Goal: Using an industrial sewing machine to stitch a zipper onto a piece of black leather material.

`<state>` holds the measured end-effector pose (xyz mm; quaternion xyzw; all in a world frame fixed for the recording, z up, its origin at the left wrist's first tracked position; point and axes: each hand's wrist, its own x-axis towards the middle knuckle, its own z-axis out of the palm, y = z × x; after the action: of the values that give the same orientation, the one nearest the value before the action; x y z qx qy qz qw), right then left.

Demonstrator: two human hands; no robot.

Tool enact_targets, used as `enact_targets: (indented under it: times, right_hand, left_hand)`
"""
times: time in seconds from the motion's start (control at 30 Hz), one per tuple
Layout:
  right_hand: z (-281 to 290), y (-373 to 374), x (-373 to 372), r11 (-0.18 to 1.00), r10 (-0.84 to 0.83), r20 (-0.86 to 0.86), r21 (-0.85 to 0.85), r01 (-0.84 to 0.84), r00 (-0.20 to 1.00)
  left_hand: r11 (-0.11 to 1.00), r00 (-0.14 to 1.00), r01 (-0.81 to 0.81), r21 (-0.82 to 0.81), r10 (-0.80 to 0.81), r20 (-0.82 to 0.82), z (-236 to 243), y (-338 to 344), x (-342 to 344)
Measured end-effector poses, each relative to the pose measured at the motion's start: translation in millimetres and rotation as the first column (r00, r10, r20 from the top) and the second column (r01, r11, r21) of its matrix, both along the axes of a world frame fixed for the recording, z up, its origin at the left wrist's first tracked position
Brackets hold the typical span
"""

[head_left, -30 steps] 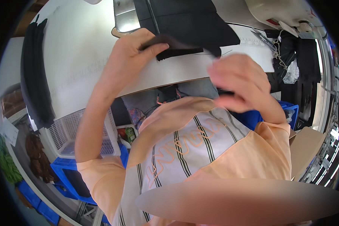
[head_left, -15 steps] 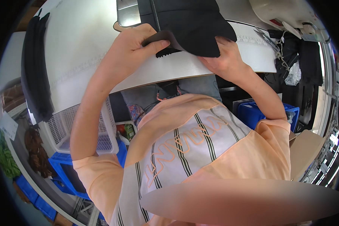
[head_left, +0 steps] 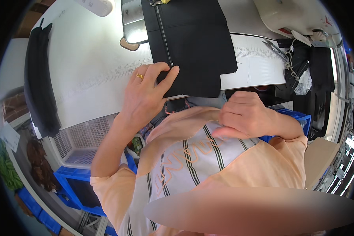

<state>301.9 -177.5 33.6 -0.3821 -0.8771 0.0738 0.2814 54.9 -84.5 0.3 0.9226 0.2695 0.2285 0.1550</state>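
A black fabric piece [head_left: 196,51] lies flat on the white sewing table, its lower edge reaching the table's front rim. A dark zipper [head_left: 164,36] runs down its left part. My left hand [head_left: 145,84], wearing a ring, pinches with thumb and forefinger at the zipper's lower end. The pinched spot is partly hidden by the fingertips. My right hand [head_left: 246,116] hangs apart from the fabric, in front of my shirt and below the table edge. Its fingers are curled in loosely, with nothing seen in them.
The sewing machine [head_left: 299,17] stands at the far right. Thread snips [head_left: 277,50] lie near it. Dark cloth strips [head_left: 41,78] drape over the table's left side. A metal plate [head_left: 133,23] borders the fabric. A white basket [head_left: 80,137] and blue crate [head_left: 76,185] sit below left.
The fabric has gone from lifted and curled at its lower edge to lying flat and nearer me. My right hand has let go and drawn back toward my body. The left has moved down to the zipper's end.
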Motion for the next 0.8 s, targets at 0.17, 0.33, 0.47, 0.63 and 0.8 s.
enact_targets:
  times: [0.17, 0.33, 0.47, 0.63, 0.8]
  right_hand:
    - [-9, 68, -4, 0.993, -0.079, 0.089, 0.093, 0.071, 0.993]
    - [-15, 112, -20, 0.974, -0.027, 0.353, 0.220, -0.055, 0.935]
    - [21, 98, -10, 0.810, 0.422, 0.165, -0.511, -0.288, 0.892]
    - [-13, 141, -5, 0.991, -0.033, 0.007, 0.132, 0.032, 0.999]
    - [-45, 146, 3, 0.986, -0.104, 0.208, 0.149, 0.073, 0.973]
  left_hand:
    - [0.997, 1.000, 0.019, 0.071, -0.018, -0.009, 1, 2, 1]
    - [0.992, 0.999, 0.024, 0.125, -0.021, -0.029, 1, 4, 4]
    - [0.997, 1.000, -0.002, 0.071, 0.004, -0.026, 0, 1, 0]
    - [0.998, 0.999, 0.039, 0.052, -0.037, -0.033, 0, 2, -1]
    - [0.998, 0.998, 0.042, 0.036, -0.041, -0.042, -2, 2, -1]
